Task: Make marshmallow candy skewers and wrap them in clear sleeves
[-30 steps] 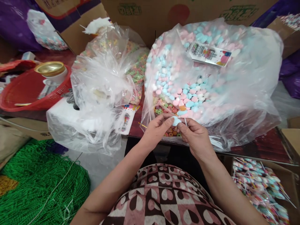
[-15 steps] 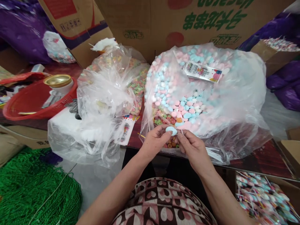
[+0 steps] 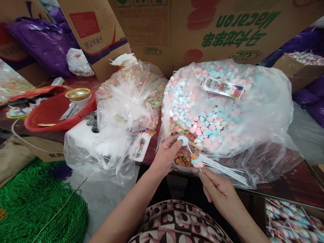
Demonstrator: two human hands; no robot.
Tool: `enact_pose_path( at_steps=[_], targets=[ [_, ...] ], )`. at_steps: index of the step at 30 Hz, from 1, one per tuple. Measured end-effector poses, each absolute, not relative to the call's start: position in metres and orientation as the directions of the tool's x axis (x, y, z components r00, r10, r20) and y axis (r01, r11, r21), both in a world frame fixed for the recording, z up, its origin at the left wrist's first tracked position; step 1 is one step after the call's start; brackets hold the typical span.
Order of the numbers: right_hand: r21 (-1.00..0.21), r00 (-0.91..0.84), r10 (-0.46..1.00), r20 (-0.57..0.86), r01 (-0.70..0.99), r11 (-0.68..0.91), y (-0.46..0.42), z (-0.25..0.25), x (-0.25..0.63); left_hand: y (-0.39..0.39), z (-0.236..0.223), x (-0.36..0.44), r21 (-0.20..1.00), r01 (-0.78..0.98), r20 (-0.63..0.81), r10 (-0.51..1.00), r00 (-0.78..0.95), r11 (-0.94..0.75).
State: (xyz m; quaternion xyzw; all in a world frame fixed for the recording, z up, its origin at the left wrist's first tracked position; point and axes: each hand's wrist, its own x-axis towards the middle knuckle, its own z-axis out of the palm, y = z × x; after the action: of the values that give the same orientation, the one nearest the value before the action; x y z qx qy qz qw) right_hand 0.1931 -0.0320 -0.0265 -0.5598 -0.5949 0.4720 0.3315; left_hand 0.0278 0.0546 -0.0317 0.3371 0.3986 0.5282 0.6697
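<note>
Between the thumb and fingers of my left hand [image 3: 165,156] is a pale blue marshmallow [image 3: 182,140]. My right hand [image 3: 217,186] pinches the lower end of a thin white stick [image 3: 189,148]. Threaded on that stick are an orange piece, a blue marshmallow and a pink marshmallow [image 3: 198,164]. The stick's upper end meets the marshmallow in my left hand; how deep it goes I cannot tell. Under and beside my hands lie colourful cereal rings [image 3: 182,159]. A fan of white sticks [image 3: 225,168] lies just right of the skewer.
Behind my hands spreads a large clear bag of pink, blue and white marshmallows [image 3: 210,126]. Left of it stand a cereal bag [image 3: 126,98] and a red basket [image 3: 37,118]. Cardboard boxes [image 3: 177,30] back the table. A box of wrapped skewers [image 3: 291,219] sits low right.
My right hand has moved down and right, bringing the stick with its threaded pieces into plain view. My left hand still holds the blue marshmallow. The whole view has shifted slightly.
</note>
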Motion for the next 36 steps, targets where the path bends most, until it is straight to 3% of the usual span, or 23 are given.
enact_pose_path(
  at_steps=[12,17,21,24,32,36],
  targets=[
    [-0.908,-0.155,0.982,-0.108,0.417,-0.034,-0.032,-0.020,0.195,0.049,-0.026,0.026,0.970,-0.224,-0.076,0.992,0.100,0.097],
    [-0.921,-0.187,0.967,-0.172,0.379,-0.090,-0.032,-0.018,0.196,0.046,-0.030,0.023,0.998,0.006,0.059,0.987,0.152,-0.060],
    [-0.923,-0.201,0.935,-0.292,0.316,-0.220,-0.033,-0.010,0.202,0.045,-0.029,0.018,0.956,0.214,0.153,0.964,0.220,-0.200],
    [-0.915,-0.178,0.916,-0.359,0.262,-0.307,-0.034,-0.007,0.210,0.046,-0.026,0.014,0.921,0.253,0.211,0.925,0.315,-0.296],
    [-0.932,-0.123,0.930,-0.348,0.149,-0.329,-0.039,-0.017,0.197,0.046,-0.037,0.016,0.758,0.420,0.341,0.852,0.398,-0.500],
    [-0.944,-0.144,0.935,-0.324,0.123,-0.308,-0.040,-0.022,0.182,0.046,-0.042,0.018,0.777,0.377,0.362,0.848,0.387,-0.503]
  ],
)
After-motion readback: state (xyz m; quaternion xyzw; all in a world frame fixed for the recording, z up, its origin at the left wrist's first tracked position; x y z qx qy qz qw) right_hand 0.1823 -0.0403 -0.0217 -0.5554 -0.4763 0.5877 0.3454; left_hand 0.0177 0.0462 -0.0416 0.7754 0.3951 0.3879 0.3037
